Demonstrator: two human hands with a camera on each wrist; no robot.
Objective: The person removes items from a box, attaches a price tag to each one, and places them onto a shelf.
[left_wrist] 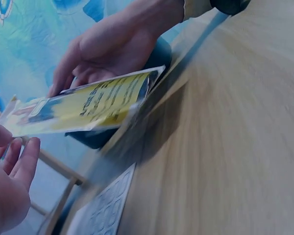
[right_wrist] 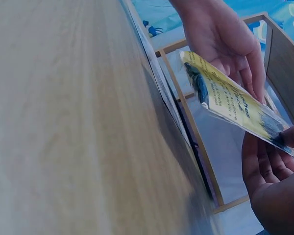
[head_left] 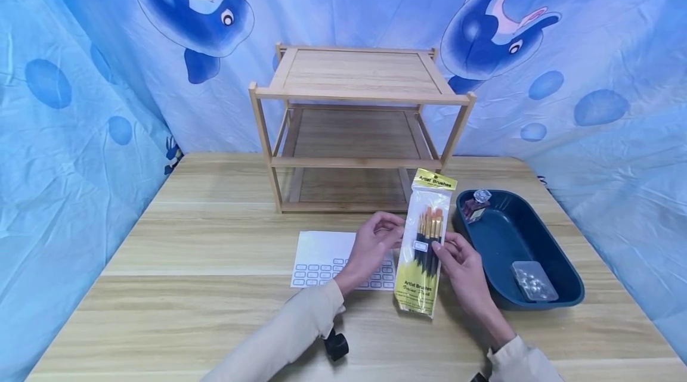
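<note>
A clear packet of artist brushes (head_left: 424, 245) with yellow printed ends is held upright and slightly tilted above the table. A small blue-bordered label sits on its front. My right hand (head_left: 463, 266) grips its right edge, thumb on the front and fingers behind. At the left edge, my left hand (head_left: 373, 245) has its fingers curled and seems to pinch the packet; its fingertips are partly hidden. In the left wrist view, the left fingers (left_wrist: 27, 159) meet the packet's edge. Under the left hand lies a white sheet of blue-bordered labels (head_left: 316, 257).
A wooden shelf rack (head_left: 359, 161) with several tiers stands at the back of the table. To the right, a dark blue basin (head_left: 496, 239) holds a perfume-like bottle (head_left: 475, 206) and a clear plastic box (head_left: 535, 280). Blue dolphin-print curtains surround the table.
</note>
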